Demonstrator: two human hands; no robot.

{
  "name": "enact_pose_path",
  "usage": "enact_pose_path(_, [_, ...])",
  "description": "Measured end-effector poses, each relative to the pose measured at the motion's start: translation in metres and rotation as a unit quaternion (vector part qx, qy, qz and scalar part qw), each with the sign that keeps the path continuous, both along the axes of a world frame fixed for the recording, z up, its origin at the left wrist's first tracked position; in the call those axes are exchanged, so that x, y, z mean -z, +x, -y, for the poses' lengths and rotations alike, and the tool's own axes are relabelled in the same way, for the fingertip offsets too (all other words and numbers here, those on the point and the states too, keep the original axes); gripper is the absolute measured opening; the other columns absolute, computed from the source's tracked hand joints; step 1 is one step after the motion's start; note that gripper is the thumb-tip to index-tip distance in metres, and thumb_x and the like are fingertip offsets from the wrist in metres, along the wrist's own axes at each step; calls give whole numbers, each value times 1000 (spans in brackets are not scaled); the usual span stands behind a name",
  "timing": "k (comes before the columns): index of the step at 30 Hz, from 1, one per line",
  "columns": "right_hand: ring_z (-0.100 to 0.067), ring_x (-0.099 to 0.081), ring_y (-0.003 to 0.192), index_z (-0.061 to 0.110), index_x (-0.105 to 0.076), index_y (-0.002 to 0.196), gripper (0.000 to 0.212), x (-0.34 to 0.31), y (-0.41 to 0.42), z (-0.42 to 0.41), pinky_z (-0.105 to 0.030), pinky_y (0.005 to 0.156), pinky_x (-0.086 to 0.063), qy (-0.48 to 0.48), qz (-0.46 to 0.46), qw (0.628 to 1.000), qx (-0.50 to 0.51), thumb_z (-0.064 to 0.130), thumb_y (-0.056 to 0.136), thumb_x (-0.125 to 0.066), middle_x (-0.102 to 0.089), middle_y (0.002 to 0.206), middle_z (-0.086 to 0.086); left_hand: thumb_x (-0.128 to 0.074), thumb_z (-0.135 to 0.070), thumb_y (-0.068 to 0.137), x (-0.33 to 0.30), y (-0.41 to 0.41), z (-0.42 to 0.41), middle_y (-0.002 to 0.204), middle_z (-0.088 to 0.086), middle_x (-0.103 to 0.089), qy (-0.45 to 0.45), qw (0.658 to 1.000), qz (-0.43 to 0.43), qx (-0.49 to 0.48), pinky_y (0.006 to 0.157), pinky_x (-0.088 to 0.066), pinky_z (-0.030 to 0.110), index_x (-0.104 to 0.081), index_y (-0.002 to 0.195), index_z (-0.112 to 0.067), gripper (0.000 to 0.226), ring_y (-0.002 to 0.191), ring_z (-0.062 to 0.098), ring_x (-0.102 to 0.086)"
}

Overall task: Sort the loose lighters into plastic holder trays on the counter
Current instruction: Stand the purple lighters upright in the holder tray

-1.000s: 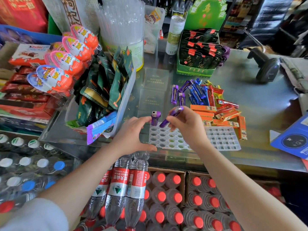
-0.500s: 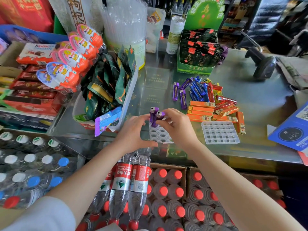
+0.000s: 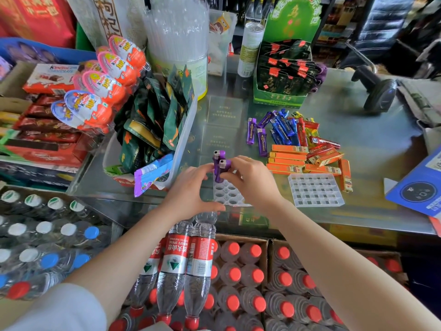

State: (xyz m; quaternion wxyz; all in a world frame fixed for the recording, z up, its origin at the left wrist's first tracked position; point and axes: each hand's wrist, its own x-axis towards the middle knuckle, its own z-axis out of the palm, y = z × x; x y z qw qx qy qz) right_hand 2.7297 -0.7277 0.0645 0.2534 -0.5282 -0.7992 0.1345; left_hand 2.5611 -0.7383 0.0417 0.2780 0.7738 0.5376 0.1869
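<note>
Two purple lighters (image 3: pixel 220 166) stand upright in the far row of a clear plastic holder tray (image 3: pixel 228 195) at the counter's front edge. My right hand (image 3: pixel 250 179) pinches the nearer purple lighter from the right. My left hand (image 3: pixel 191 187) rests at the tray's left side, fingertips against the lighters. A second clear tray (image 3: pixel 315 189) lies to the right. Loose lighters lie behind it: purple ones (image 3: pixel 256 134), blue ones (image 3: pixel 284 126), red ones (image 3: pixel 319 142) and orange ones (image 3: pixel 288 157).
A clear bin of green snack packets (image 3: pixel 157 123) stands left of the trays. A green display box (image 3: pixel 284 75) and a barcode scanner (image 3: pixel 377 89) sit behind. A blue box (image 3: pixel 420 187) lies at the right. Bottled water (image 3: pixel 191 271) is stacked below the counter.
My right hand brought a second purple lighter from a tilt to upright and set it into the tray beside the first. The view moved closer and left.
</note>
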Motion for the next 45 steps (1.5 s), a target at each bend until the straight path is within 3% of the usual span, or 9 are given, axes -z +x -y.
enact_pose_path(6, [-26,-59,67,5,-60,87,22,4,-4,0,-26,52,-37,-17,-5,1000,17,27,86,-61,-64,84,-9,-81,-47,56,3,0,-3,109,0,-52,-4,1000,2,-2,84,-40,31,-37,132,-26,91,101,14,-47])
enact_pose_path(10, [-27,-59,80,9,-57,93,33,3,-1,-5,-30,57,-42,-41,136,990,-7,41,89,-52,-62,91,-7,-82,-47,55,6,-1,-2,108,4,-57,16,1000,8,9,83,-42,35,-40,131,-21,90,98,19,-51])
enact_pose_path(15, [-18,-60,78,11,-62,93,15,-9,29,-27,-37,64,-56,-28,36,999,7,23,87,-56,-65,91,-4,-81,-45,57,4,-1,-2,101,-5,-49,19,1000,2,3,79,-34,27,-40,131,-24,87,97,14,-48])
enact_pose_path(22, [-34,-57,89,3,-57,99,23,1,57,-74,-41,73,-50,-68,84,966,235,22,90,-48,-62,100,-16,-79,-48,58,3,0,-5,108,-3,-49,-9,1000,-5,-2,84,-34,27,-37,133,-27,89,100,12,-46])
enact_pose_path(33, [-34,-57,82,0,-55,104,19,3,29,-89,-34,61,-41,-172,188,938,236,11,89,-49,-58,95,-18,-75,-51,58,3,-1,-4,104,-12,-42,11,1000,4,12,84,-34,27,-39,132,-25,86,98,9,-46])
enact_pose_path(36, [-27,-52,72,1,-60,96,17,-5,31,-87,-29,57,-36,-173,112,958,200,14,87,-53,-57,81,-12,-70,-56,57,4,-1,-4,103,-12,-43,9,1000,4,12,83,-35,27,-40,131,-25,87,97,9,-46])
enact_pose_path(39, [-17,-58,67,10,-61,86,5,-23,33,-67,-25,59,-44,-179,-96,967,157,14,84,-61,-62,74,-2,-61,-67,53,9,-3,-6,108,-6,-52,9,1000,10,16,83,-38,30,-40,130,-26,90,96,11,-47])
enact_pose_path(42, [-11,-68,67,12,-59,83,6,-28,28,-27,-21,67,-56,-229,-322,911,116,6,85,-60,-69,75,1,-68,-62,54,11,-3,-5,113,-4,-53,17,1000,5,20,83,-36,28,-40,130,-24,89,99,13,-47])
enact_pose_path(45, [-10,-70,70,5,-61,83,11,-20,24,4,-17,67,-55,-259,-416,866,104,-2,87,-54,-70,77,-3,-78,-53,57,13,-2,-4,118,-3,-54,34,999,-3,25,86,-36,29,-43,129,-20,86,106,16,-47])
